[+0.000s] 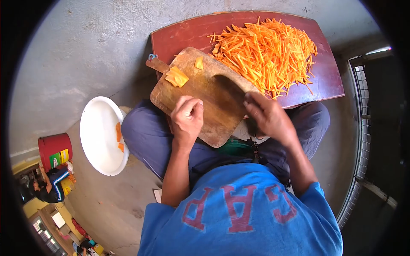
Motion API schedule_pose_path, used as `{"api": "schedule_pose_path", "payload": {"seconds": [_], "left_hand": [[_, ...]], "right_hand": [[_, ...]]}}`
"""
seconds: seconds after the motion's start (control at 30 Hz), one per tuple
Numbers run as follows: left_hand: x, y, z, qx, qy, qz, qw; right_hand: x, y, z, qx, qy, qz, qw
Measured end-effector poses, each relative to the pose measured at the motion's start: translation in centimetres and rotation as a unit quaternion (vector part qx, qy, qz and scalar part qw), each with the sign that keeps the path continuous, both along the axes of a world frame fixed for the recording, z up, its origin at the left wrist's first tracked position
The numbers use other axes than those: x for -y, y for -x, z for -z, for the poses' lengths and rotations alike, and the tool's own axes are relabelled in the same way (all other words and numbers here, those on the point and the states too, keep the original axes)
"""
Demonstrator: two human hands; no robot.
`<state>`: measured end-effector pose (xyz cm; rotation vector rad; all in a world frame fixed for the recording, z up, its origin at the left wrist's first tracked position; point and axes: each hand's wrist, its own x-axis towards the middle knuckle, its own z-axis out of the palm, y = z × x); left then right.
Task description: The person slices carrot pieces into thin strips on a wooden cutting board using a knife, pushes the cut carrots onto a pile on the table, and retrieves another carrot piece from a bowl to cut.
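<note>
A wooden cutting board point(198, 94) with a handle lies tilted over my lap and against a low red table point(183, 34). My left hand point(188, 114) is closed in a fist at its near edge; whatever the curled fingers contain is hidden. Closed at the board's right edge, my right hand point(271, 117) grips a knife, whose dark blade point(230, 85) is smeared by motion over the wood. Stacked orange vegetable slices point(176, 77) sit by the board's handle, with one loose slice point(199, 62) to their right. Thin orange vegetable sticks point(269, 55) form a large pile on the table.
On the floor at left stands a white basin point(100, 141) with a few orange pieces point(119, 136) inside. Beyond it are a red bucket point(55, 149) and another person point(55, 183). A wall point(98, 42) rises behind the table; a metal mesh frame point(363, 128) runs along the right.
</note>
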<state>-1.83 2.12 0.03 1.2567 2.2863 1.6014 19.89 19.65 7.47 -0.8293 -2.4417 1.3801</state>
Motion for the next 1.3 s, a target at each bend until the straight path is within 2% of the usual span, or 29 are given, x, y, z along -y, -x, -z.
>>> {"api": "schedule_pose_path", "payload": {"seconds": [0.07,0.17,0.27,0.37,0.47,0.57,0.7,0.77,0.8,0.83,0.93,0.97,1.07,1.1,1.2,1.23,1.3], "left_hand": [[-0.5,-0.6,-0.3,-0.030,0.008,0.037,0.999],[-1.7,-1.1,-0.4,-0.007,-0.019,0.079,0.997],[-3.8,-1.2,-2.8,0.018,-0.036,0.103,0.994],[-7.4,-0.7,-6.3,0.017,-0.048,0.127,0.991],[-12.2,1.1,-7.3,-0.104,-0.020,0.210,0.972],[-15.6,1.5,-8.1,-0.188,0.112,0.279,0.935],[-19.3,1.3,-7.8,-0.271,0.147,0.260,0.915],[-20.4,1.1,-7.0,-0.277,0.132,0.235,0.922],[-20.7,1.1,-6.5,-0.281,0.124,0.220,0.926],[-20.6,1.0,-6.0,-0.298,0.070,0.197,0.931],[-19.0,1.4,-5.5,-0.235,0.060,0.189,0.951],[-18.0,2.4,-5.7,-0.275,0.058,0.164,0.945],[-15.4,8.4,-4.2,-0.164,0.162,0.126,0.965],[-14.6,10.4,-3.5,-0.069,0.206,0.123,0.968],[-12.8,11.5,-3.1,-0.031,0.250,0.134,0.959],[-12.3,10.5,-3.8,-0.042,0.286,0.124,0.949],[-12.2,10.2,-2.3,-0.109,0.257,0.127,0.952]], "right_hand": [[-3.5,-0.7,1.1,0.002,-0.006,0.018,1.000],[-4.0,-1.7,0.5,-0.073,-0.093,0.054,0.992],[-3.2,-2.5,-2.0,-0.007,-0.192,-0.004,0.981],[-2.3,-3.4,-1.6,0.002,-0.280,-0.024,0.960],[-1.9,-4.1,-1.1,0.015,-0.349,-0.043,0.936],[-1.7,-4.9,-1.6,0.027,-0.393,-0.057,0.918],[-1.7,-5.9,-1.4,0.042,-0.417,-0.062,0.906],[-1.6,-6.3,-0.9,0.046,-0.421,-0.061,0.904],[-1.7,-6.4,-0.9,0.046,-0.415,-0.059,0.907],[-1.6,-6.5,-0.9,0.045,-0.408,-0.055,0.910],[-1.6,-7.0,-0.6,0.024,-0.359,-0.030,0.933],[-1.4,-7.1,-0.3,0.013,-0.335,-0.023,0.942],[-0.6,-7.5,-1.0,-0.067,-0.192,0.046,0.978],[-0.5,-7.7,-1.3,-0.070,-0.112,0.055,0.990],[-0.1,-7.2,0.4,-0.151,-0.040,0.061,0.986],[0.1,-7.1,0.4,-0.141,-0.039,0.051,0.988],[0.6,-6.6,0.2,-0.118,-0.036,0.032,0.992]]}}
